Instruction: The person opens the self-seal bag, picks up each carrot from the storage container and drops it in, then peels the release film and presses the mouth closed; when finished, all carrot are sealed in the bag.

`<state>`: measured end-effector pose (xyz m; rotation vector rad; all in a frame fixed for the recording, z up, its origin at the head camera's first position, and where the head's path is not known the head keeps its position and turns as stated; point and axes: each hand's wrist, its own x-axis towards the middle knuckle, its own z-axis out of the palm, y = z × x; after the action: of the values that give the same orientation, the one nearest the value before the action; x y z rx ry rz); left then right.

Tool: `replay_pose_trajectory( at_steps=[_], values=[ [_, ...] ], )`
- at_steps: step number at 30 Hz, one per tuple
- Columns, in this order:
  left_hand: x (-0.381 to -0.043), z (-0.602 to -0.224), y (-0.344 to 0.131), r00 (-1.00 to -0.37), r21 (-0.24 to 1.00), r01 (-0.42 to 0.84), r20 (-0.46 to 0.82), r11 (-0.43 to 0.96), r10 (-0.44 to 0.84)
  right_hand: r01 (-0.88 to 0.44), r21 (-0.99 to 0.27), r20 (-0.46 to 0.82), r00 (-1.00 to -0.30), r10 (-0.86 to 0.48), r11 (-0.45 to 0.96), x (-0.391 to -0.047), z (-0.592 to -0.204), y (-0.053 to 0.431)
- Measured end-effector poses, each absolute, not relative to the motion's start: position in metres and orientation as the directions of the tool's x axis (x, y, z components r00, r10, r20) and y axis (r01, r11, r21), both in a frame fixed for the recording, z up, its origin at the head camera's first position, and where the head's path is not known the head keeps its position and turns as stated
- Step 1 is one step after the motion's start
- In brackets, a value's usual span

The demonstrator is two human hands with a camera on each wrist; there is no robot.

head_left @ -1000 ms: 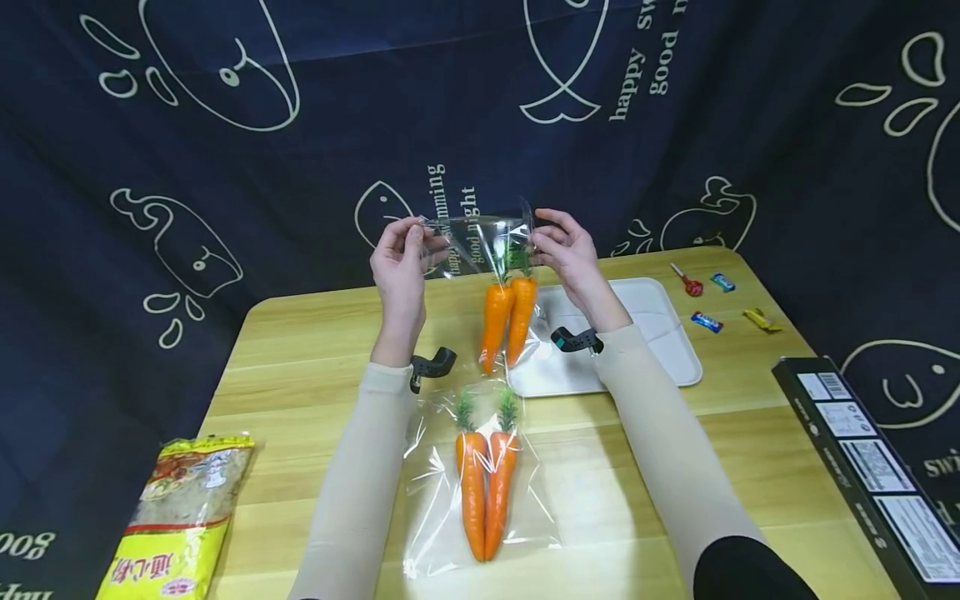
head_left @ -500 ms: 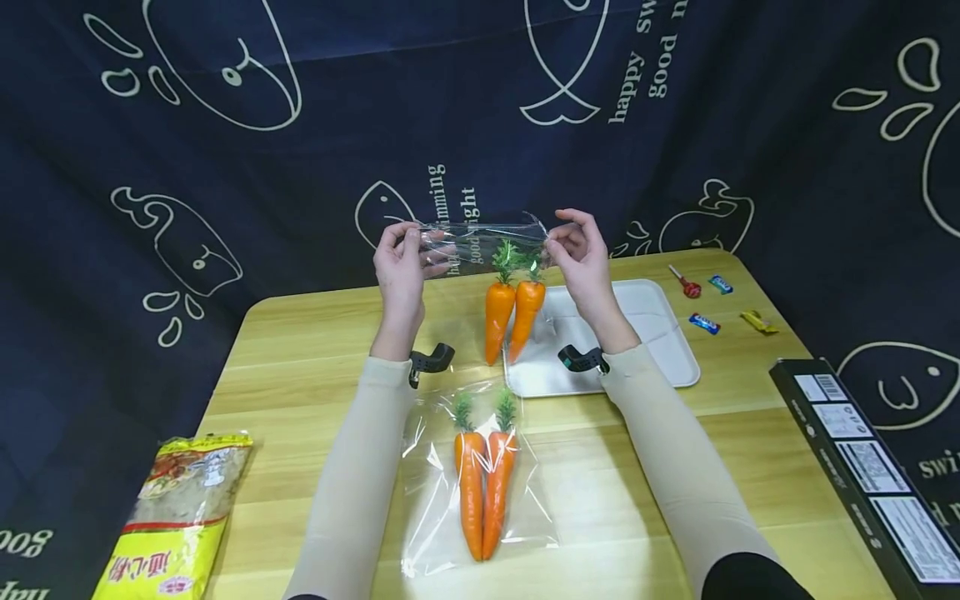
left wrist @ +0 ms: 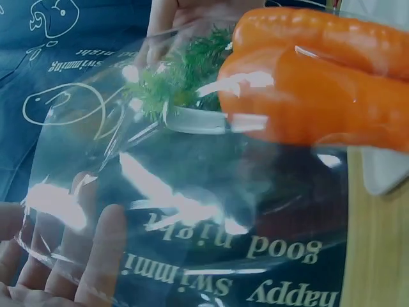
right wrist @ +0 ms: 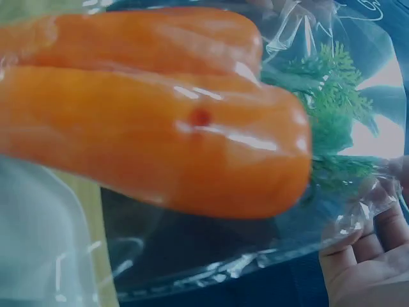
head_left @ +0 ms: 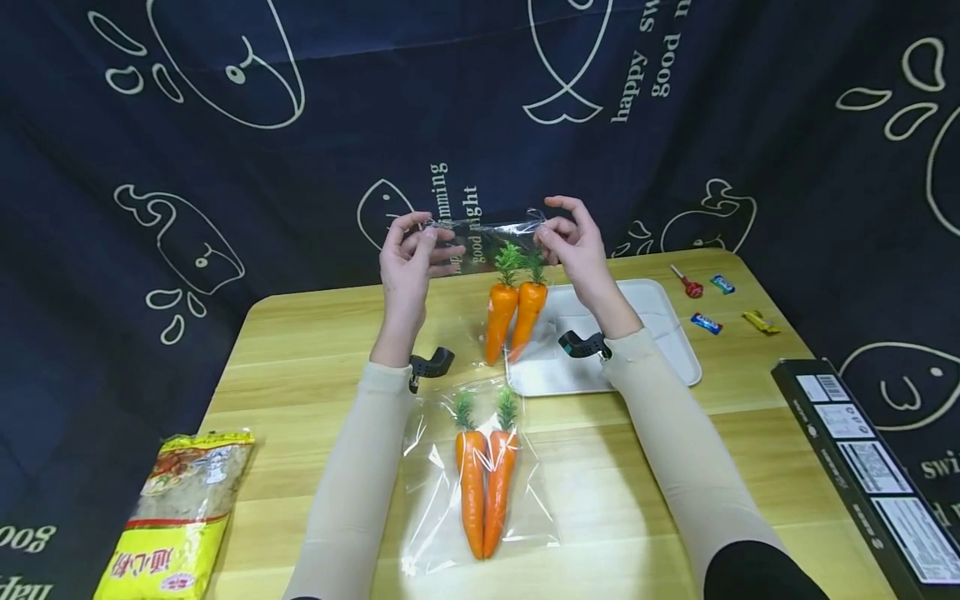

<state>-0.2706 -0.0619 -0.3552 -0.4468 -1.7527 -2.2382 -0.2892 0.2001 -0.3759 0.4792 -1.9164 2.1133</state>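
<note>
Between my hands hangs a clear plastic bag (left wrist: 182, 192) holding two orange carrots (head_left: 501, 310) with green leafy tops (head_left: 509, 257) pointing up. My left hand (head_left: 405, 271) pinches the bag's upper left corner between thumb and fingers, with other fingers behind the film. At the upper right corner, my right hand (head_left: 583, 252) pinches the film, its index finger raised. The bag's top edge is stretched between them. In the right wrist view, the carrots (right wrist: 192, 134) lie close behind shiny film. Nearer me, a second clear bag (head_left: 427, 521) with two carrots (head_left: 472, 483) lies flat on the table.
A white tray (head_left: 675, 354) sits behind the right wrist. A lollipop (head_left: 692, 287) and several wrapped candies (head_left: 707, 323) lie at the back right. A black box (head_left: 862, 475) lies along the right edge, and a yellow food packet (head_left: 180, 517) at the front left of the wooden table (head_left: 300, 367).
My right hand has moved rightward from the left one, drawing the bag's top edge wider. The hanging carrots have shifted slightly right, and both hands have risen a little.
</note>
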Motion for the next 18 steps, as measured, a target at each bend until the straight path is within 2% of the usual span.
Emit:
replay_pose_trajectory(
  at_steps=[4, 12, 18],
  values=[
    [-0.27, -0.351, -0.064, -0.91, 0.882, 0.412, 0.413, -0.228, -0.045, -0.448, -0.891, 0.45, -0.893, -0.011, -0.077, -0.286, -0.371, 0.203],
    [-0.269, -0.35, -0.064, -0.934, 0.895, 0.355, 0.328, -0.271, -0.14, -0.492, -0.866, 0.493, -0.87, 0.021, -0.088, -0.275, -0.374, 0.203],
    [-0.272, -0.357, -0.065, -0.941, 0.908, 0.328, 0.338, -0.262, -0.008, -0.493, -0.861, 0.493, -0.869, 0.029, -0.128, -0.271, -0.377, 0.206]
  ],
)
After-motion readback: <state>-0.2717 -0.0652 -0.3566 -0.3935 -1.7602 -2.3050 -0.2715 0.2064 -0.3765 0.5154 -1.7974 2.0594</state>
